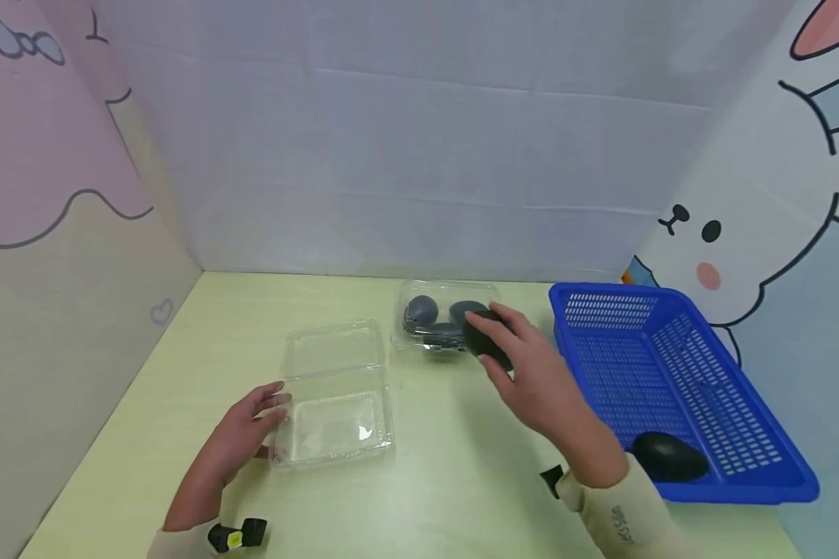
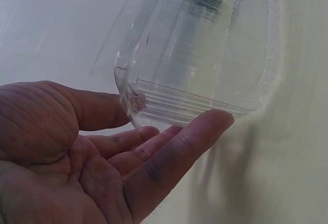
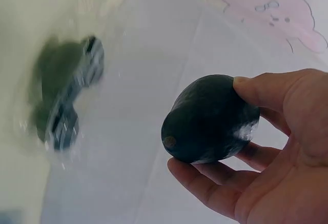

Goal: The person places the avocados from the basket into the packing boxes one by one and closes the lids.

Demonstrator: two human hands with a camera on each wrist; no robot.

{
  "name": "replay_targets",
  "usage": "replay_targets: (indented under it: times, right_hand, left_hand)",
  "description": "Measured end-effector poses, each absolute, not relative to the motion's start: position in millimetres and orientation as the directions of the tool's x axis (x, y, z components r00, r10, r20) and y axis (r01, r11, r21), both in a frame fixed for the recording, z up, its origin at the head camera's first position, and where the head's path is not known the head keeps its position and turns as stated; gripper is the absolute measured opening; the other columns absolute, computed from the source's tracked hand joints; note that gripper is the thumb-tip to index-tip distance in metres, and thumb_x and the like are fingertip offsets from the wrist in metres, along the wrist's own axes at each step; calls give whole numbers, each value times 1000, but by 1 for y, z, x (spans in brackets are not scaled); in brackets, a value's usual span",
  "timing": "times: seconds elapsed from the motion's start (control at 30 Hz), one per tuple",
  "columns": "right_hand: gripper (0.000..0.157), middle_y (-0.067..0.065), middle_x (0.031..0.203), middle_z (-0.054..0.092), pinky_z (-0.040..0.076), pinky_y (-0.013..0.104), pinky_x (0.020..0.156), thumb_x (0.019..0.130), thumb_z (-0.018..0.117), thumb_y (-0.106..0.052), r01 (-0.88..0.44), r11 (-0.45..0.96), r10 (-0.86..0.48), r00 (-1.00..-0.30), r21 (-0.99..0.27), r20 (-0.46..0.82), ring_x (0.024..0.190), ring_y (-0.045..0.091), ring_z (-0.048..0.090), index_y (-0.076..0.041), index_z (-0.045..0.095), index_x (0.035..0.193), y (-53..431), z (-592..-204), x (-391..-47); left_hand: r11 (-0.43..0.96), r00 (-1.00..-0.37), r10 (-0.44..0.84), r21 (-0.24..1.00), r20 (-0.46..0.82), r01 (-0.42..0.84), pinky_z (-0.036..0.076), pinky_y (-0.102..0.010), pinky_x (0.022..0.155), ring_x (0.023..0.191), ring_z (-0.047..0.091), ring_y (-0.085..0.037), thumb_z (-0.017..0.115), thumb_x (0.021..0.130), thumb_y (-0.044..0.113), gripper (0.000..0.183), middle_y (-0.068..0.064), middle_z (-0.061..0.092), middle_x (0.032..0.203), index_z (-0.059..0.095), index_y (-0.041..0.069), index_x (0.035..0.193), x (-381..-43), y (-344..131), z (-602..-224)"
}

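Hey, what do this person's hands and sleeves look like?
The left sleeve and right sleeve are cream; dark lettering marks the right one. The left hand and right hand are bare. A black device with a yellow-green patch sits by the left sleeve; a black piece shows by the right.

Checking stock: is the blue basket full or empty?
Neither: the basket shows one dark fruit at its near end, bare mesh beyond.

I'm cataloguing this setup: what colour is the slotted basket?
The basket is blue; it shows best in the head view.
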State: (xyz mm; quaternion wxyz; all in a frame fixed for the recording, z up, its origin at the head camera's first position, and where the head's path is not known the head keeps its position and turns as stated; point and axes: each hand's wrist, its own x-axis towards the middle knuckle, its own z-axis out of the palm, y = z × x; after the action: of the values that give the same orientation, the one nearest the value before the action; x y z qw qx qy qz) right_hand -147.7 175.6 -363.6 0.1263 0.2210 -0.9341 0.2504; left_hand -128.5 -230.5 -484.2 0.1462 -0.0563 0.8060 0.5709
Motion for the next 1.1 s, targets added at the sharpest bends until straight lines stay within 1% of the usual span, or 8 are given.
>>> replay_targets:
  times: [0.2, 0.37, 0.43, 0.57, 0.7, 0.87, 1.1]
  right_hand:
    - [57, 12, 156, 46, 56, 54, 86, 95, 75, -9, -545, 724, -416, -834, -422, 363, 134, 39, 52, -23, 59, 147, 143, -392, -144]
    - [56, 9, 158, 45, 58, 47, 80, 97, 74, -11, -615, 683, -500, -787, -395, 361, 134, 36, 52, -26, 57, 148, 117, -412, -145]
    - [55, 9, 158, 44, 58, 46, 78, 97, 73, -12, -645, 665, -532, -763, -377, 367, 134, 36, 51, -27, 57, 148, 108, -418, -146]
    - [55, 8, 158, 43, 58, 48, 83, 97, 73, -13, -681, 636, -575, -732, -362, 366, 135, 35, 51, -28, 57, 148, 93, -428, -147]
    - [55, 6, 159, 42, 57, 46, 89, 98, 72, -14, -710, 607, -625, -704, -358, 337, 136, 32, 50, -30, 56, 148, 80, -435, -149]
    - [52, 5, 161, 40, 53, 44, 99, 101, 70, -17, -748, 570, -683, -661, -340, 310, 139, 30, 48, -29, 56, 149, 66, -442, -150]
    - [52, 5, 161, 41, 48, 43, 107, 100, 70, -16, -775, 558, -719, -630, -297, 294, 139, 30, 48, -30, 57, 149, 47, -451, -153]
  left_hand:
    - [340, -952, 80, 906, -294, -252, 61, -44, 73, 138, 41, -53, 51, 109, 10, 58, -33, 36, 154, 26, -2, 159, -129, -228, -483]
    - [344, -954, 78, 906, -290, -248, 61, -44, 73, 138, 41, -53, 51, 109, 10, 57, -34, 36, 154, 26, -2, 159, -129, -228, -483]
    - [343, -953, 79, 905, -293, -249, 61, -44, 74, 138, 41, -53, 51, 109, 10, 57, -33, 36, 154, 26, -1, 159, -129, -228, -483]
    - [343, -953, 80, 905, -293, -250, 61, -43, 74, 138, 41, -53, 51, 109, 10, 58, -33, 36, 154, 26, -1, 159, -129, -228, -482]
    - [348, -952, 77, 903, -296, -252, 61, -43, 74, 138, 40, -54, 51, 109, 10, 57, -34, 36, 154, 26, -1, 160, -129, -229, -479]
    - [348, -950, 75, 901, -302, -259, 61, -43, 74, 138, 41, -54, 51, 109, 10, 57, -34, 36, 154, 26, -2, 159, -129, -229, -478]
    - [351, -950, 77, 900, -303, -259, 61, -42, 72, 138, 41, -53, 51, 109, 10, 58, -34, 35, 154, 26, -1, 160, -130, -227, -479]
